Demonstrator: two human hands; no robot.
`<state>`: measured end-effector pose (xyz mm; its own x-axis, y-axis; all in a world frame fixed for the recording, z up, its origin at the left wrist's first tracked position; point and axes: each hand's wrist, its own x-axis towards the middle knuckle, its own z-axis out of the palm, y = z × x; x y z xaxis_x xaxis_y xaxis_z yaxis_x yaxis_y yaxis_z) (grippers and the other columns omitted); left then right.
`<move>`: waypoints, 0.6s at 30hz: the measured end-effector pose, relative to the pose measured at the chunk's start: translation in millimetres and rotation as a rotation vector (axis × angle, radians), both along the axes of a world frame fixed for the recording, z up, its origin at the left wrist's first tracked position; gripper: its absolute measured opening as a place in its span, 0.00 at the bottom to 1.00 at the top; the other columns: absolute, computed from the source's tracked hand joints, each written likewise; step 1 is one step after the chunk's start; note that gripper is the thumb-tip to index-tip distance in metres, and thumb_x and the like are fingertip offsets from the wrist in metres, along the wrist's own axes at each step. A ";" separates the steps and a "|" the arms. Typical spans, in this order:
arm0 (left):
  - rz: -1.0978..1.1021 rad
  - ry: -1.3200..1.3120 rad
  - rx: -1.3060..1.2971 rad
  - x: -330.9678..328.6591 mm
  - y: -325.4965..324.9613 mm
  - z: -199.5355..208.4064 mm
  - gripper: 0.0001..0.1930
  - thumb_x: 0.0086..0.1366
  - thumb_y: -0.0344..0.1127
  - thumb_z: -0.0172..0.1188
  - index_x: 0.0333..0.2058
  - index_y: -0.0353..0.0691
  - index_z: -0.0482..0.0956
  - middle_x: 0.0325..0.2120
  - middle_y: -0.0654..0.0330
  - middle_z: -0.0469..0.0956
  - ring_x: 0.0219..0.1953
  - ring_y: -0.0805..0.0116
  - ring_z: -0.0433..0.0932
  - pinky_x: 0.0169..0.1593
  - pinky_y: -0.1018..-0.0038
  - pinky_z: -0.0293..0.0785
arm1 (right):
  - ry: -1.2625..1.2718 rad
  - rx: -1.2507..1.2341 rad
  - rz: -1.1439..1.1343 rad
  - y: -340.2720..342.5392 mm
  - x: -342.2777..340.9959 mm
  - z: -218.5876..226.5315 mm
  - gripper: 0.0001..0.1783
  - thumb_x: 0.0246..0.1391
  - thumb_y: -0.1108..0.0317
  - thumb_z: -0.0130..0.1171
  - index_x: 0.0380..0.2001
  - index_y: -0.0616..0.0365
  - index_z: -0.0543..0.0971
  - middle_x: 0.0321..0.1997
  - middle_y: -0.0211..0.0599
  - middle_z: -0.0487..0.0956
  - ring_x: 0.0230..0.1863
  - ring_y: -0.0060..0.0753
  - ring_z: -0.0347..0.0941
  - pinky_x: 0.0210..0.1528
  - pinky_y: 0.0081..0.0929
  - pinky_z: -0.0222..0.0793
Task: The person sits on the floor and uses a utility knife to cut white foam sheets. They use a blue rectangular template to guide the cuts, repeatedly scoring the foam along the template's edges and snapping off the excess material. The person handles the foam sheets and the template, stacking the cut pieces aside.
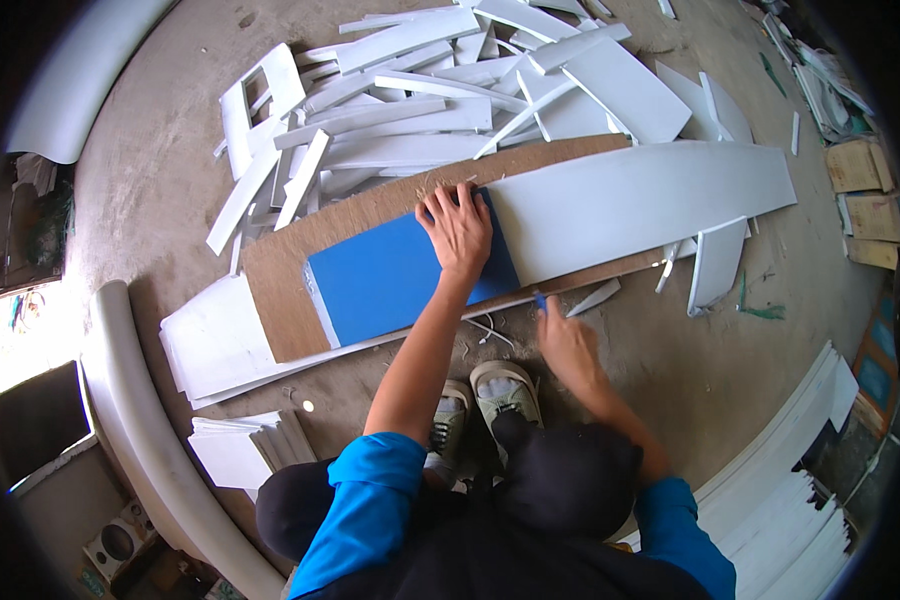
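Note:
A blue rectangular board [390, 275] with tape along its left edge lies on a brown board [282, 300] and long white foam-like sheets [650, 200]. My left hand [457, 230] presses down on the blue board's right part, fingers apart and bent near its far edge. Close to the sheets' near edge, my right hand [570, 352] is closed around a small blue-handled tool [541, 300]. The hand is slightly blurred, and I cannot make out the tool's working end.
Beyond the boards lies a heap of white offcuts [410, 120]. A white roll [135, 420] and a small stack of white sheets [245, 447] are at left. Long white strips [780, 510] lie at lower right. My shoes [505, 388] stand just short of the sheets.

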<state>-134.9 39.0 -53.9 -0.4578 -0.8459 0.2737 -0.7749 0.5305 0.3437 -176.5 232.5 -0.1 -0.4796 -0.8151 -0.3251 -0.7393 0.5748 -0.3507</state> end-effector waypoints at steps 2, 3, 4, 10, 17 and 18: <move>-0.002 0.015 -0.016 -0.8 -1.3 0.0 0.13 0.57 0.40 0.49 0.41 0.46 0.71 0.37 0.54 0.67 0.45 0.58 0.64 0.52 0.57 0.51 | 0.069 -0.130 -0.060 -27.1 -15.7 17.7 0.08 0.56 0.65 0.43 0.34 0.57 0.66 0.11 0.45 0.72 0.16 0.52 0.72 0.19 0.42 0.67; 0.008 0.006 -0.036 1.5 -1.8 -0.6 0.12 0.57 0.40 0.50 0.40 0.46 0.71 0.37 0.55 0.67 0.45 0.58 0.64 0.50 0.56 0.51 | 0.046 -0.177 -0.048 -42.7 -23.0 11.1 0.08 0.56 0.65 0.43 0.34 0.58 0.66 0.11 0.46 0.72 0.17 0.52 0.72 0.20 0.42 0.67; 0.003 -0.001 -0.022 -2.0 -2.0 1.6 0.12 0.57 0.40 0.50 0.40 0.47 0.71 0.37 0.55 0.67 0.45 0.58 0.64 0.49 0.56 0.52 | 0.035 -0.221 -0.039 -56.9 -33.8 3.2 0.08 0.56 0.65 0.43 0.34 0.58 0.65 0.12 0.46 0.73 0.18 0.52 0.72 0.20 0.42 0.67; 0.003 -0.019 -0.011 -10.5 -3.0 4.1 0.11 0.55 0.39 0.52 0.38 0.48 0.73 0.34 0.57 0.69 0.43 0.58 0.65 0.46 0.54 0.53 | -0.025 -0.163 0.022 -129.8 -50.2 -25.5 0.16 0.58 0.64 0.39 0.40 0.68 0.65 0.19 0.56 0.75 0.24 0.56 0.74 0.26 0.46 0.70; 0.014 0.026 -0.036 -10.7 -3.6 2.3 0.10 0.58 0.43 0.50 0.35 0.48 0.72 0.32 0.59 0.69 0.40 0.60 0.65 0.47 0.56 0.53 | -0.017 -0.195 0.006 -141.2 -44.1 -30.9 0.17 0.56 0.65 0.39 0.39 0.71 0.64 0.21 0.64 0.73 0.27 0.62 0.72 0.29 0.48 0.69; 0.011 0.018 -0.034 -11.6 -2.7 2.9 0.10 0.59 0.43 0.50 0.35 0.47 0.72 0.33 0.59 0.68 0.40 0.60 0.65 0.47 0.56 0.53 | -0.022 -0.190 0.001 -141.9 -45.3 -36.9 0.17 0.56 0.66 0.39 0.39 0.72 0.64 0.22 0.64 0.73 0.26 0.62 0.73 0.27 0.47 0.70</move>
<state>-146.5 36.2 -51.0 -0.4436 -0.8407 0.3107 -0.7742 0.5341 0.3396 -221.8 90.6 -37.0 -0.4727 -0.8635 -0.1755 -0.7308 0.4955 -0.4695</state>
